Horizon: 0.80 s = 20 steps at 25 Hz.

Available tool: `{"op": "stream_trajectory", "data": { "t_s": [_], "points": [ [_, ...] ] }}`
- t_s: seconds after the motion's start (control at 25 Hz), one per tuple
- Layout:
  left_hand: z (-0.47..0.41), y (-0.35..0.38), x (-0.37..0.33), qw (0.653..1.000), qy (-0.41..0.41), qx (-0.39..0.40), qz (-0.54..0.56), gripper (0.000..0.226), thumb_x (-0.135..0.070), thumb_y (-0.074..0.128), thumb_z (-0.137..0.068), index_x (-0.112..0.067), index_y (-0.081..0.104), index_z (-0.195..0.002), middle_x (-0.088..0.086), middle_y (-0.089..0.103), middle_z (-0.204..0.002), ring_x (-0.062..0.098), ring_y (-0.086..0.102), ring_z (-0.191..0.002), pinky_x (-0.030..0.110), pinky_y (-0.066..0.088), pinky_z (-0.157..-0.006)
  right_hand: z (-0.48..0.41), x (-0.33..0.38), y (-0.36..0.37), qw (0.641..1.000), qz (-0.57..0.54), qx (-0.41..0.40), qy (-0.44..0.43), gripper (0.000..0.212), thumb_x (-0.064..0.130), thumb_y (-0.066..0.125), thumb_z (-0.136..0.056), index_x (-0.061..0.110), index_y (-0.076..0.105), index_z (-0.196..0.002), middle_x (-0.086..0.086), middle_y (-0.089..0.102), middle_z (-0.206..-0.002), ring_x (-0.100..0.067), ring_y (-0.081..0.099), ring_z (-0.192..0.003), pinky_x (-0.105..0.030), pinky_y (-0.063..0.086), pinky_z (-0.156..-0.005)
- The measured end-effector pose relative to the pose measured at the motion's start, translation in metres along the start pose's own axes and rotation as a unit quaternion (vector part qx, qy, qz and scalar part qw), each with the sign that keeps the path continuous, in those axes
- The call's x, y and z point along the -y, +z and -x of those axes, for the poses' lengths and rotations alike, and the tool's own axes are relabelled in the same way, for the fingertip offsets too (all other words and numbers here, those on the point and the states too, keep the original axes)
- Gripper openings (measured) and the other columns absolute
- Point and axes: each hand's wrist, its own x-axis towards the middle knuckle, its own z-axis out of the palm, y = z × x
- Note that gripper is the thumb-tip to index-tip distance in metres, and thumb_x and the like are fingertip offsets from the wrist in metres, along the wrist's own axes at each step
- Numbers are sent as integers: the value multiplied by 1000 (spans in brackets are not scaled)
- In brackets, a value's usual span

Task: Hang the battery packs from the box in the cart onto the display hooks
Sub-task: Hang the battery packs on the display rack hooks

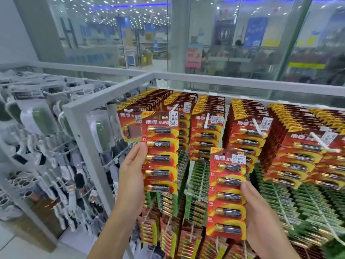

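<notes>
Left grip and right grip hold red five-battery packs.

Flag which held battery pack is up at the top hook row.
The left-hand pack, gripped by the left hand, reaches the leftmost top-row stack. The right-hand pack, in the right hand, sits lower, below those hook tips.
</notes>
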Motion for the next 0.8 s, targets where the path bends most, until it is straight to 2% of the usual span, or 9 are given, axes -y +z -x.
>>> {"op": "stream_trajectory", "data": {
  "t_s": [0.16,0.32,0.44,0.56,0.72,0.8],
  "points": [
    [-2,-3,-5,1000,-5,3,-6,29,-36,53,-104,-21,76,-112,15,79,-103,31,76,-78,45,63,-66,2,-1,1,1000,-22,-15,5,71,42,70,-88,26,45,-152,-9,62,-143,-39,65,-122,-65,54,-95],
    [-6,-2,-5,1000,-16,18,-15,31,-38,53,-105,-20,76,-115,18,77,-105,35,74,-77,51,61,-70,4,0,6,1000,-6,-8,-1,55,37,62,-95,22,51,-147,-12,69,-133,-40,69,-115,-59,56,-92],
    [-25,5,-1,999,-24,24,-34,31,-37,50,-108,-20,75,-117,14,79,-104,32,76,-80,40,61,-61,8,3,14,1000,2,-5,-4,54,36,60,-96,21,50,-148,-11,71,-130,-38,71,-112,-56,57,-90],
    [-50,18,5,997,-31,26,-66,34,-41,48,-108,-20,73,-117,10,80,-104,31,79,-86,37,62,-64,15,12,17,1000,7,-22,-18,52,37,60,-95,23,54,-145,-8,73,-127,-35,72,-110,-57,54,-95],
    [-76,39,13,996,-25,12,-86,35,-46,47,-108,-23,73,-115,1,81,-101,23,79,-89,37,61,-73,30,22,16,995,35,-65,-68,54,45,71,-82,30,62,-133,2,76,-121,-25,75,-106,-48,57,-88],
    [-86,47,20,996,-15,-3,-93,32,-46,47,-108,-27,73,-112,-3,81,-100,19,79,-90,37,61,-76,37,26,12,988,59,-105,-98,64,60,84,-61,39,68,-120,10,74,-122,-20,71,-114,-50,55,-95]
  ]
}}
